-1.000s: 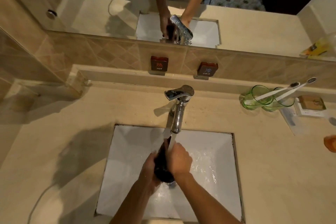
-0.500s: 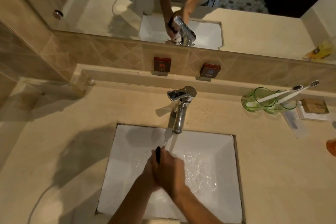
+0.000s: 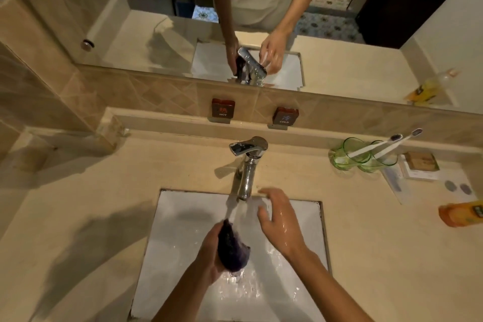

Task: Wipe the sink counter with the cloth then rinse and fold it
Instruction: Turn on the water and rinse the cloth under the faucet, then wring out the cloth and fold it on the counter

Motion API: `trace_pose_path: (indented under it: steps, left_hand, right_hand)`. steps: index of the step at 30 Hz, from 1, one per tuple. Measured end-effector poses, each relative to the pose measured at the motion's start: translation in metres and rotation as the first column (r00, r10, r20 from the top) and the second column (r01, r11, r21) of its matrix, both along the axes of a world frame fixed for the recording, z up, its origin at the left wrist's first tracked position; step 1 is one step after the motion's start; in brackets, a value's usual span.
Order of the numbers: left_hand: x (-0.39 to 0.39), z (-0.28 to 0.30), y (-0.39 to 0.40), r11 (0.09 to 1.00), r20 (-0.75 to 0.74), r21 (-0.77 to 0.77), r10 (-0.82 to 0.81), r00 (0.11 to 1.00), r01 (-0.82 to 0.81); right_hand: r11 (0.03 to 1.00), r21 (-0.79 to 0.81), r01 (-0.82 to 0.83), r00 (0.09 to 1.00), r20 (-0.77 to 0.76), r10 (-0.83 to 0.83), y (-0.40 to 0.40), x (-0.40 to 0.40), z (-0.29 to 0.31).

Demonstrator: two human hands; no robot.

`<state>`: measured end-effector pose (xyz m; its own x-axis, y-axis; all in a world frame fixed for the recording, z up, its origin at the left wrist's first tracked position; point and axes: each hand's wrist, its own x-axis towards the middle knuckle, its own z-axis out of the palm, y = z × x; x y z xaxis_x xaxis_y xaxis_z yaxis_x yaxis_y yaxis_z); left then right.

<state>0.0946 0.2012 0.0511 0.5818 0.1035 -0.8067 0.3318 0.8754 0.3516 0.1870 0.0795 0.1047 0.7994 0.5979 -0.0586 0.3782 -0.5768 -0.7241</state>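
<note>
A dark purple cloth, wet and bunched up, is gripped in my left hand over the white square sink. Water runs from the chrome faucet and falls onto the top of the cloth. My right hand is wet, open with fingers spread, and hovers to the right of the stream, just below the spout. It touches neither cloth nor faucet. The beige counter surrounds the sink.
Two green glass cups with toothbrushes stand at the back right, beside a small soap box. An orange bottle lies at the right edge. HOT and COLD signs sit under the mirror. Water pools in the basin.
My hands have come apart: the right hand let go of the cloth and rose toward the faucet, while the left hand keeps the cloth under the stream.
</note>
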Motion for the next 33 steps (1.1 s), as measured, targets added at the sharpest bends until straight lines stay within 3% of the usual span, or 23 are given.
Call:
trace_pose_path:
  steps: [1, 2, 3, 5, 7, 13, 15, 18, 20, 22, 24, 29, 33]
  left_hand:
    - [-0.024, -0.028, -0.001, 0.984, -0.153, -0.174, 0.004, 0.988, -0.031]
    - [-0.034, -0.033, -0.004, 0.996, -0.183, -0.085, -0.056, 0.982, 0.041]
    - [-0.047, -0.042, -0.002, 0.992, -0.149, -0.110, -0.077, 0.986, 0.061]
    - [-0.032, -0.040, -0.002, 0.997, -0.093, -0.082, -0.003, 0.996, -0.005]
    - [-0.028, -0.029, -0.004, 0.998, -0.098, -0.067, 0.013, 0.995, -0.019]
    - [-0.011, -0.003, -0.008, 0.996, -0.046, 0.078, -0.044, 0.998, 0.047]
    - [-0.011, 0.000, -0.010, 0.995, -0.036, 0.092, -0.035, 0.999, 0.038]
    - [-0.016, 0.005, -0.006, 0.997, 0.046, 0.079, -0.016, 0.999, 0.012]
    - [-0.018, 0.015, -0.003, 0.999, 0.032, 0.047, -0.018, 0.999, 0.017]
    - [-0.018, 0.025, -0.002, 0.999, 0.017, 0.034, -0.026, 1.000, 0.026]
    - [-0.019, 0.036, -0.002, 0.999, 0.041, 0.046, -0.029, 0.999, 0.027]
    - [-0.032, 0.067, -0.008, 0.977, 0.193, 0.186, -0.145, 0.970, 0.109]
    - [-0.043, 0.077, -0.016, 0.965, 0.266, 0.225, -0.198, 0.944, 0.139]
  right_hand:
    - [0.997, 0.063, -0.046, 0.995, 0.090, 0.041, 0.007, 0.005, 0.019]
    - [0.988, 0.077, -0.131, 0.979, 0.169, 0.117, 0.016, 0.011, 0.037]
    - [0.974, 0.037, -0.222, 0.950, 0.232, 0.208, 0.026, 0.015, 0.052]
    - [0.926, -0.125, -0.357, 0.881, 0.284, 0.379, 0.048, 0.021, 0.073]
    - [0.875, -0.262, -0.407, 0.839, 0.270, 0.472, 0.064, 0.021, 0.081]
    - [0.823, -0.366, -0.434, 0.834, 0.181, 0.521, 0.070, 0.006, 0.066]
    - [0.847, -0.283, -0.450, 0.860, 0.118, 0.496, 0.071, 0.008, 0.064]
    - [0.915, 0.014, -0.403, 0.913, -0.068, 0.403, 0.065, 0.014, 0.073]
    - [0.958, 0.216, -0.188, 0.966, -0.134, 0.220, 0.050, 0.015, 0.077]
    - [0.947, 0.314, 0.067, 0.972, -0.235, 0.009, 0.029, 0.013, 0.070]
    - [0.944, 0.266, 0.196, 0.934, -0.343, -0.098, 0.007, 0.011, 0.054]
    - [0.998, -0.028, 0.059, 0.793, -0.606, -0.064, -0.037, -0.013, 0.011]
    - [0.998, -0.030, 0.049, 0.626, -0.778, -0.054, -0.045, -0.025, -0.002]
